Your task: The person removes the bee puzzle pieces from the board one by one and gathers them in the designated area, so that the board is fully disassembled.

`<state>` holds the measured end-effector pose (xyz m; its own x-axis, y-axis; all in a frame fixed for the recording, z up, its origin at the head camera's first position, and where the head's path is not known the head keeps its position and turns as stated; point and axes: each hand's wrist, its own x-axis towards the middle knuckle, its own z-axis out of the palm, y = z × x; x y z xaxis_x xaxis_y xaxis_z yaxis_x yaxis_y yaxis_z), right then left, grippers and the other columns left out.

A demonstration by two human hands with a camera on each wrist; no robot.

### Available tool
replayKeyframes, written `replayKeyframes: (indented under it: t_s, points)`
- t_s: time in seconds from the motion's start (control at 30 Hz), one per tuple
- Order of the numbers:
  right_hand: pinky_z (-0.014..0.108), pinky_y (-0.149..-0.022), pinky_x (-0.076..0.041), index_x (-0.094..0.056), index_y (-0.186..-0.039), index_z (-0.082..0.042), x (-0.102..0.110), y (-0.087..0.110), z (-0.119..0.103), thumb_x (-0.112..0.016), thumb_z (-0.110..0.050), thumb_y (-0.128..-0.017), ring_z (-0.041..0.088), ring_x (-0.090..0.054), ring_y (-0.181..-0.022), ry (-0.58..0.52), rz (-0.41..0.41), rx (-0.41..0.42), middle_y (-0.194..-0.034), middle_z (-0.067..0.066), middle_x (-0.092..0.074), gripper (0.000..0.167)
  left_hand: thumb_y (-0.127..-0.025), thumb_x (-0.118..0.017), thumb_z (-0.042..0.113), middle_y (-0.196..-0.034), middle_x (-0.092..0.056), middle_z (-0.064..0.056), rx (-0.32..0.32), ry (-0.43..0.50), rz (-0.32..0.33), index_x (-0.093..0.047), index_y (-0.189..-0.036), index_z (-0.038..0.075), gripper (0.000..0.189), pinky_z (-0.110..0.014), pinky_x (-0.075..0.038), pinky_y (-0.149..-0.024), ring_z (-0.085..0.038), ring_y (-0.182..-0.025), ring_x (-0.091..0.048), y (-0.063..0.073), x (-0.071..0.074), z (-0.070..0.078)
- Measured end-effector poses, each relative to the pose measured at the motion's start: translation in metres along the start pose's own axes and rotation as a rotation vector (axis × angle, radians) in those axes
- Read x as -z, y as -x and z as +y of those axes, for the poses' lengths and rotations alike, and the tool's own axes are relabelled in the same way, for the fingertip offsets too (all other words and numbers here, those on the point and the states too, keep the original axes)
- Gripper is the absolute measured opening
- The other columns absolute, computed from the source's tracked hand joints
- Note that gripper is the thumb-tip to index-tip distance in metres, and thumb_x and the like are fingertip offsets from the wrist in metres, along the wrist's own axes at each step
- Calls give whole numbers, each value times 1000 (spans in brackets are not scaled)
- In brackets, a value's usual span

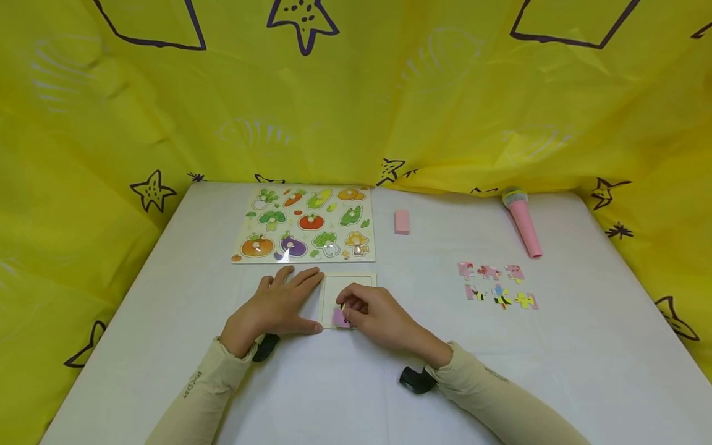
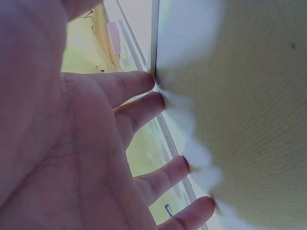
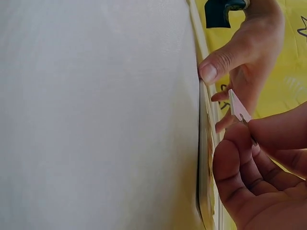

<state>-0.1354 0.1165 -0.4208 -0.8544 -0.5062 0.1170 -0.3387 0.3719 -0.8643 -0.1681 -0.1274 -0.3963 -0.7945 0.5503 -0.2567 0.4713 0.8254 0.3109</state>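
In the head view a small pale square puzzle tray [image 1: 337, 284] lies at the middle of the table. My right hand [image 1: 384, 315] is over its right part, pinching a pink puzzle piece [image 3: 238, 106] between thumb and fingers. That piece is tilted above the tray in the right wrist view. My left hand [image 1: 283, 304], fingers spread and palm down, is at the tray's left edge, its thumb [image 3: 211, 72] touching the near left corner. In the left wrist view its fingertips [image 2: 156, 100] rest on the white cloth. The right hand hides part of the tray.
Several loose puzzle pieces [image 1: 491, 272] lie in two rows on the right. Behind the tray is a vegetable peg board [image 1: 303, 259], with a pink block [image 1: 402, 221] to its right. A pink toy microphone [image 1: 525, 228] lies at the back right. Yellow cloth [image 1: 356, 93] hangs around the table.
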Motion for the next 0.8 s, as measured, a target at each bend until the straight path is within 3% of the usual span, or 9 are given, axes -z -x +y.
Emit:
replayKeyframes:
  t_s: [0.8]
  points:
    - [27,-70,-55,-75,-110,-8,53,52,23,-71,2,-99,15,-65,-75,48,150,-178,-86,-4,-69,15,-89,-86,50,-172,-34,-8,-1,19,-10,-39,-166,11,99,-73,-27,-112,-52,-154,-23,0,1,0]
